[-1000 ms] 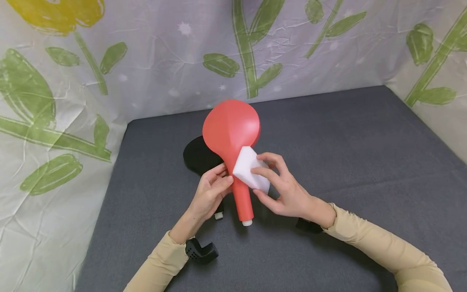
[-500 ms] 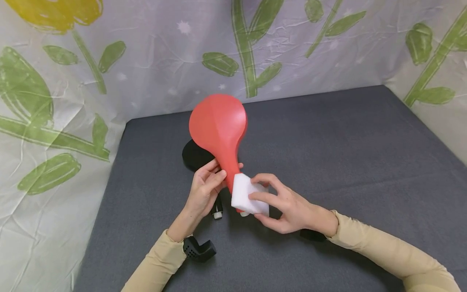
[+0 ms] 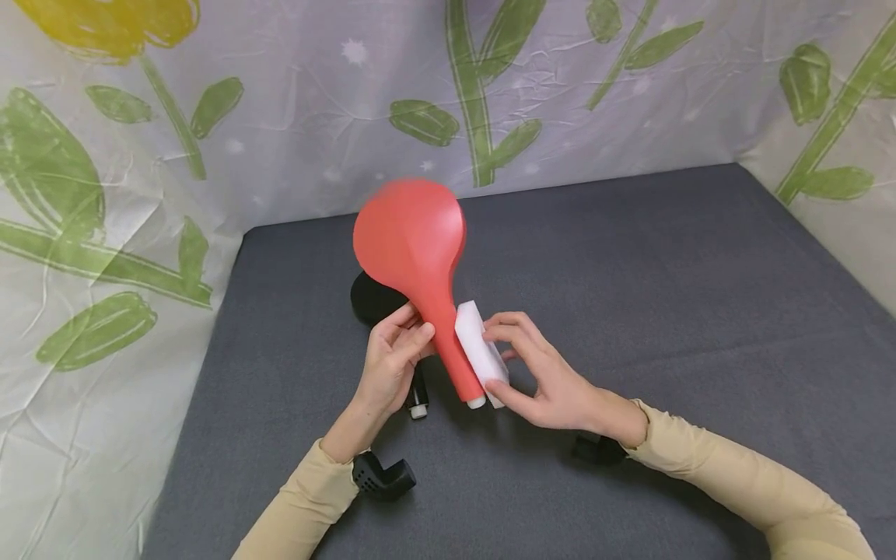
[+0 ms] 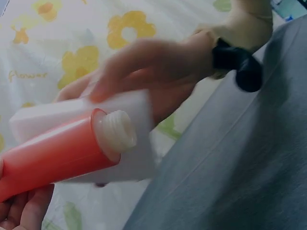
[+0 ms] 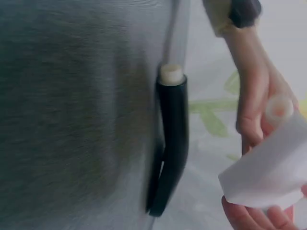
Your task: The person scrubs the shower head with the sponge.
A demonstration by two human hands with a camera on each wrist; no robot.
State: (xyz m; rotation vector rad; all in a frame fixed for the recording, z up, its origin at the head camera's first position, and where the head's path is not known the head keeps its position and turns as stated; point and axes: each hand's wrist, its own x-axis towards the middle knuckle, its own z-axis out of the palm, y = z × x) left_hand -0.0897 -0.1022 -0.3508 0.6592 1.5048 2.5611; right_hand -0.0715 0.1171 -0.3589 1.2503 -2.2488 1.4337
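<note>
A red hand shower head (image 3: 413, 233) is held tilted above the table, its round head up and away to the left. My left hand (image 3: 395, 358) pinches it at the neck. In the left wrist view its white threaded end (image 4: 117, 132) shows clearly. My right hand (image 3: 546, 373) grips a white block sponge (image 3: 476, 338) by its edges. The sponge lies along the right side of the red handle, seen nearly edge-on. Behind the red one, a black shower head (image 3: 374, 299) lies on the table, partly hidden by it and by my left hand.
A dark grey cloth covers the table (image 3: 665, 295). A light curtain (image 3: 315, 117) with painted flowers and leaves hangs along the back and sides. In the right wrist view the black handle (image 5: 173, 120) lies close to my hands.
The red shower head has shifted left and tilted that way. The sponge slid down to the handle's end, then came back up and turned edge-on along its right side.
</note>
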